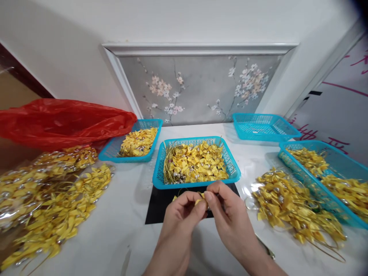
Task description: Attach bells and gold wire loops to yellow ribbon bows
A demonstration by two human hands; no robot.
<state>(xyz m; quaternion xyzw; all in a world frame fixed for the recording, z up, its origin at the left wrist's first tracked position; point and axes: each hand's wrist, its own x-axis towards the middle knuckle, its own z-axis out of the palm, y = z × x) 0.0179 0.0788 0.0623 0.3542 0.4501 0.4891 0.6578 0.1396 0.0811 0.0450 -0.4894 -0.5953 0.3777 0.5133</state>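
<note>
A person's left hand (181,211) and right hand (227,214) meet over a white bench (129,214), fingertips of both pinched together on a small yellow ribbon bow (200,199) held between them, just above a black mat (161,209) that lies under and beyond the hands. Directly beyond the hands, touching the mat's far edge, sits a turquoise plastic basket (230,163) heaped with more yellow bows, silver beads and thin elastic loops. Beyond the left hand and further out stands a second basket (110,151), part-filled with yellow bows, its far side overlapped by a crumpled red plastic bag (63,120). Well out from the left hand, clear packets of bows (54,199) spread across the bench edge. Just beside the right hand lies another loose pile of bows (290,209) on clear film, and past it a long basket (345,165) holding two heaps of the same pieces. Beyond that, near the wall, a shallow basket (264,126) holds almost nothing. A metal tool (266,247), only partly seen, lies on the bench by the right wrist. Behind the bench, a framed panel painted with pale blossom (198,88) leans on the white wall.
</note>
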